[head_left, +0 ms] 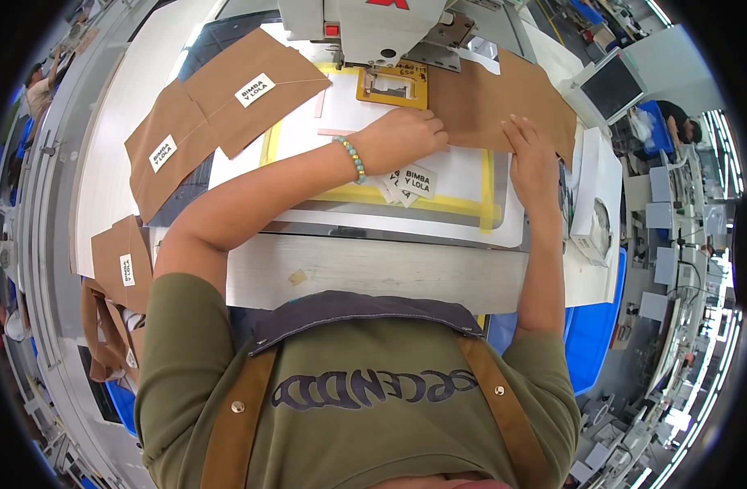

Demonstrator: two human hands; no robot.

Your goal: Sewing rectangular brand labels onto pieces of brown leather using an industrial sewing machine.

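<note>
A brown fabric panel (504,102) lies under the head of a sewing machine (386,33), to the right of a yellow clamp frame (392,85). My left hand (402,140), with a beaded bracelet on its wrist, has its fingers curled at the panel's near left edge; the fingertips are partly hidden. Flat on the panel's near right part rests my right hand (532,155), fingers stretched out. Just below my left hand, several white printed labels (418,181) lie in a loose pile on the white template (308,175) edged with yellow tape.
Brown panels with white labels (235,94) lie at the left of the table. Another labelled brown piece (121,257) hangs at the near left edge. A monitor (610,85), an open white box (595,204) and a blue bin (597,334) stand on the right.
</note>
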